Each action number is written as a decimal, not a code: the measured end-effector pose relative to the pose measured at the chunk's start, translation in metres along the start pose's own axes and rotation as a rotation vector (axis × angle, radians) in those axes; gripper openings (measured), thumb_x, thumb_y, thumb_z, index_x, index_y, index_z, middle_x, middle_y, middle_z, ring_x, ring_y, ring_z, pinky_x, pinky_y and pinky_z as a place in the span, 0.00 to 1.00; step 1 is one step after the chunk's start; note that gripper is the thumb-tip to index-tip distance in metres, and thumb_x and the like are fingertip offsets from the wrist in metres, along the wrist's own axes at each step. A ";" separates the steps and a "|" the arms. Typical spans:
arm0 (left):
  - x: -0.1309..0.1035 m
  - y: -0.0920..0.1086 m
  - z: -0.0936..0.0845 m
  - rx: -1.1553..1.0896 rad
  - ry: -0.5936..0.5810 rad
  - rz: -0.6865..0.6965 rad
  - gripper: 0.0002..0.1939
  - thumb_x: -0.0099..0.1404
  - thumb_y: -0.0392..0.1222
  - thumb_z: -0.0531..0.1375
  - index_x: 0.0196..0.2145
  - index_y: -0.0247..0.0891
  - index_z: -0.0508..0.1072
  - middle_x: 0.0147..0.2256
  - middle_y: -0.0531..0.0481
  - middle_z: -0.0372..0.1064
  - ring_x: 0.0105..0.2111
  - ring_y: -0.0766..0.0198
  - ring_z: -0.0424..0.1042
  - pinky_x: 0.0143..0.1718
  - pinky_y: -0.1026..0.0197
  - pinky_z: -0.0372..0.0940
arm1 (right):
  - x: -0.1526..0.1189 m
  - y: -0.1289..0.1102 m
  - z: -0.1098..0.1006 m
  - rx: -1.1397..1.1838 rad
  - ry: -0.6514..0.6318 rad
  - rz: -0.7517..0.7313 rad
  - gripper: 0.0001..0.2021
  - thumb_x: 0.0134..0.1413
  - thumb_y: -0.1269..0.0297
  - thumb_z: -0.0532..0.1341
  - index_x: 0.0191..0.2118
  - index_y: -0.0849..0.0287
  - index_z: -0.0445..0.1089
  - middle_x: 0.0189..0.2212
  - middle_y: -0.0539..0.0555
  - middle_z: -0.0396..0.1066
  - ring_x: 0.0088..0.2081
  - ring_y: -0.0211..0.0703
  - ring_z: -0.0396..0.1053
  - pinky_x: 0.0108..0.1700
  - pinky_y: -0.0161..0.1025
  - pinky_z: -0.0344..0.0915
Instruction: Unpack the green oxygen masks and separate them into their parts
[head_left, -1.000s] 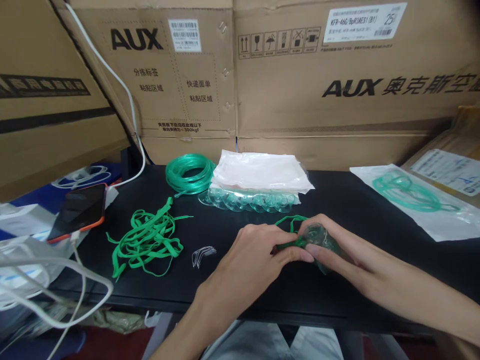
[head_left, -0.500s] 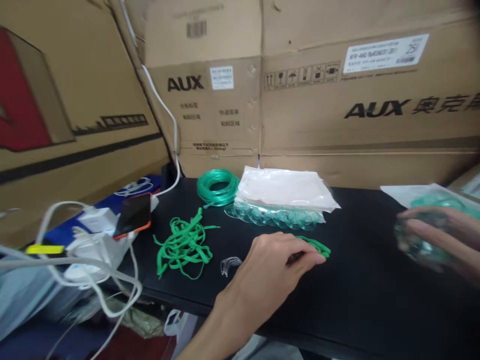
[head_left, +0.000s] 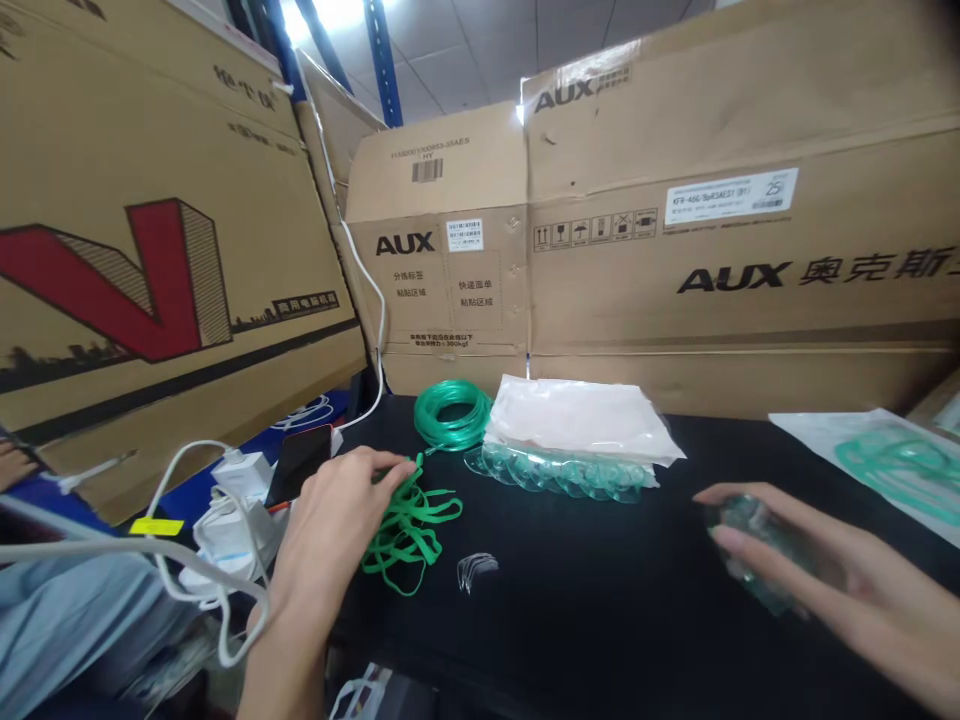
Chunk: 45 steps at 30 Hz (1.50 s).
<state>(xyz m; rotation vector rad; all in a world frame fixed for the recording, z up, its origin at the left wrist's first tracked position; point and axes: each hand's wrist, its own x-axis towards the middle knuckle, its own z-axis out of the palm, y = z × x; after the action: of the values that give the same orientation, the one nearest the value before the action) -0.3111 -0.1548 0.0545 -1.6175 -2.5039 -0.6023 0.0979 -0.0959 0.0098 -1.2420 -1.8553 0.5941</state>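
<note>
My left hand [head_left: 345,510] is over the upper left of a loose pile of green straps [head_left: 412,535], thumb and fingertips pinched on part of it. At the right, my right hand [head_left: 802,560] is closed around a clear greenish plastic piece [head_left: 754,545], held above the black table; its far side is hidden by the fingers. Between the hands lie a few thin clear strips [head_left: 477,570]. Behind them is a row of overlapping clear green cup-like pieces [head_left: 562,472], partly under white sheets in plastic [head_left: 577,415].
Coiled green tubing [head_left: 451,415] sits behind the straps. At the right is a white bag [head_left: 885,460] with green tubing. White cables, an adapter [head_left: 244,474] and a phone [head_left: 300,465] are at the left. Cardboard boxes [head_left: 712,350] stand behind. Part of another person's hand [head_left: 15,463] shows at far left.
My left hand has moved left from the middle of the table to the strap pile; the green strap it had there is no longer seen. My right hand has moved left with the plastic piece. The view has tilted up.
</note>
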 end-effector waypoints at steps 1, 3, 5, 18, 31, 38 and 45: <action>0.003 -0.005 0.007 0.069 0.012 0.002 0.17 0.73 0.54 0.58 0.45 0.46 0.84 0.52 0.45 0.80 0.52 0.42 0.76 0.47 0.51 0.68 | -0.001 0.000 0.006 0.003 -0.062 0.025 0.22 0.56 0.42 0.69 0.52 0.48 0.80 0.41 0.58 0.83 0.40 0.58 0.82 0.40 0.41 0.77; 0.006 -0.008 0.019 0.168 0.071 0.032 0.19 0.72 0.55 0.58 0.48 0.41 0.82 0.60 0.40 0.73 0.58 0.40 0.71 0.51 0.50 0.68 | -0.003 -0.002 0.020 -0.007 -0.149 0.061 0.25 0.55 0.41 0.69 0.53 0.49 0.79 0.43 0.56 0.83 0.43 0.58 0.81 0.45 0.43 0.77; 0.005 0.001 0.025 0.196 0.127 0.067 0.24 0.72 0.56 0.59 0.54 0.36 0.79 0.64 0.35 0.67 0.61 0.37 0.67 0.55 0.47 0.66 | -0.005 -0.007 0.032 -0.036 -0.199 0.044 0.22 0.56 0.44 0.70 0.51 0.50 0.79 0.42 0.54 0.83 0.41 0.56 0.81 0.45 0.42 0.76; -0.062 0.139 0.066 -0.920 -0.536 0.553 0.23 0.78 0.53 0.54 0.30 0.38 0.78 0.27 0.56 0.70 0.30 0.66 0.65 0.34 0.63 0.58 | -0.012 -0.034 0.054 0.114 -0.275 0.050 0.18 0.64 0.49 0.66 0.55 0.49 0.79 0.47 0.54 0.81 0.45 0.53 0.78 0.50 0.46 0.74; -0.045 0.136 0.083 -1.138 -0.737 0.355 0.24 0.75 0.57 0.59 0.27 0.38 0.76 0.25 0.55 0.66 0.26 0.68 0.60 0.29 0.65 0.58 | 0.004 -0.021 0.040 0.388 -0.261 0.219 0.23 0.58 0.48 0.72 0.58 0.44 0.79 0.55 0.53 0.77 0.58 0.55 0.72 0.60 0.48 0.68; -0.041 0.133 0.082 -1.183 -0.852 0.338 0.14 0.75 0.48 0.60 0.38 0.41 0.84 0.35 0.53 0.77 0.37 0.65 0.70 0.41 0.65 0.64 | 0.006 -0.016 0.037 0.357 -0.265 0.249 0.23 0.57 0.48 0.74 0.58 0.41 0.79 0.56 0.52 0.78 0.56 0.55 0.75 0.57 0.46 0.70; -0.041 0.135 0.086 -1.242 -0.875 0.327 0.12 0.75 0.41 0.59 0.49 0.41 0.82 0.33 0.52 0.78 0.30 0.69 0.72 0.32 0.68 0.68 | 0.006 -0.021 0.042 0.373 -0.287 0.248 0.21 0.59 0.51 0.73 0.57 0.44 0.80 0.50 0.50 0.83 0.56 0.56 0.76 0.60 0.48 0.70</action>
<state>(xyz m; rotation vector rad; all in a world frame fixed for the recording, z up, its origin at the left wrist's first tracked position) -0.1613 -0.1090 -0.0001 -3.1571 -2.1718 -2.0027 0.0511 -0.0970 0.0037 -1.1849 -1.7183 1.2498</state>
